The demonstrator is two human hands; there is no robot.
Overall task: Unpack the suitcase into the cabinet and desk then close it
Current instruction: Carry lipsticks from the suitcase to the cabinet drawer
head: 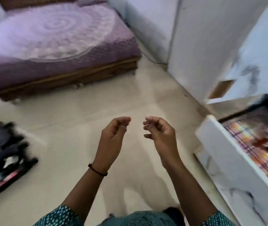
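The dark suitcase (2,154) lies open on the floor at the left edge, blurred, with clothes and packets inside. At the right a white marble-patterned cabinet (228,160) stands with its drawer pulled out; colourful folded fabric (257,144) lies in the drawer. My left hand (113,134) and my right hand (159,132) hover side by side over the bare floor in the middle, palms up, fingers loosely curled. Neither hand holds anything. A black thread band circles my left wrist.
A bed with a purple patterned cover (53,38) on a wooden frame fills the upper left. White cabinet doors (203,38) and a wall run along the upper right. Pale tiled floor (97,103) lies between the bed, suitcase and cabinet.
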